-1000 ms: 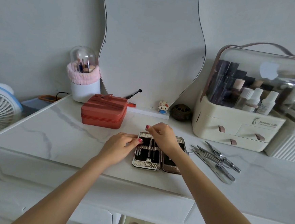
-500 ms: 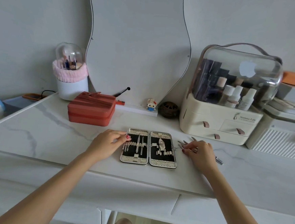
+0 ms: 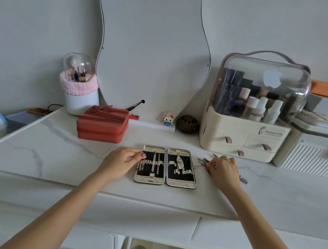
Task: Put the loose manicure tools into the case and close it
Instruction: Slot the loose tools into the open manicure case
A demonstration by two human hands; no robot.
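Lying open flat near the bench's front edge, the case looks unmoved since half a second ago. The left hand still rests fingertips on its left rim, holding nothing. The right hand remains over the loose tools, fingers curled onto them; whether they're gripped is unclear.

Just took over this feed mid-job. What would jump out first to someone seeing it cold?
The open manicure case lies flat at the front middle of the marble table, a few tools strapped in. The left hand rests at its left edge; the right hand covers the loose tools just right of it.
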